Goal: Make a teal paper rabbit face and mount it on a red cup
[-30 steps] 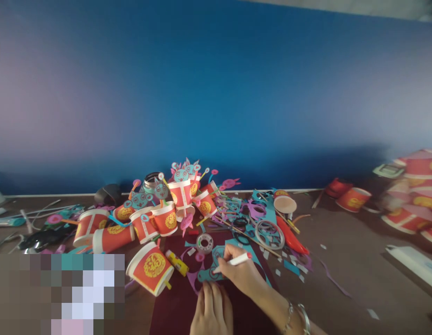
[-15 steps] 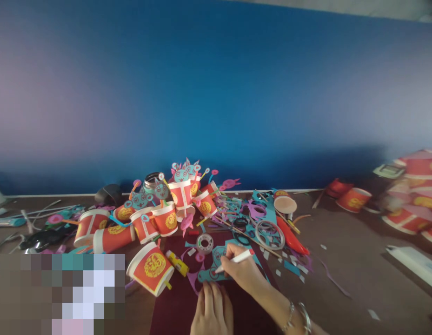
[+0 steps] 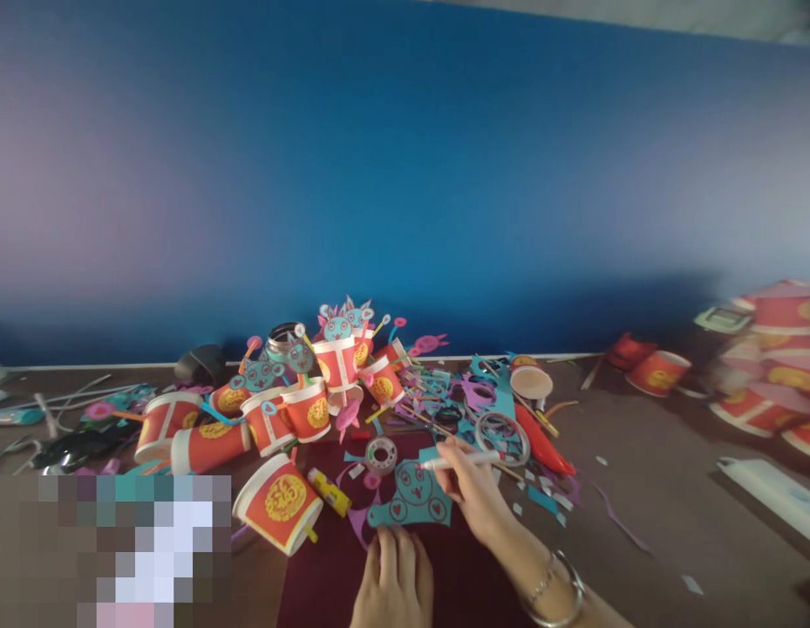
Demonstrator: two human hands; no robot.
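Observation:
My right hand grips a white marker with a reddish end, its tip over the top right of the face drawn on a piece of teal paper. A round animal face and circled hearts in dark red line show on that piece. Flat at its lower edge lies my left hand, fingers stretched forward and touching or very near the paper. Beneath both is a dark maroon sheet. Just beyond the teal piece sits a tape roll, with a yellow glue stick to its left.
Decorated red paper cups cluster on the left, some tipped over. Paper scraps and a clear ring-shaped roll lie beyond my hands, beside a glossy red object. Stacked cups and a white power strip are at the right.
My right hand has moved the marker up and right, from the lower heart area to the top of the drawn face, uncovering more of the drawing. The left hand stays in place.

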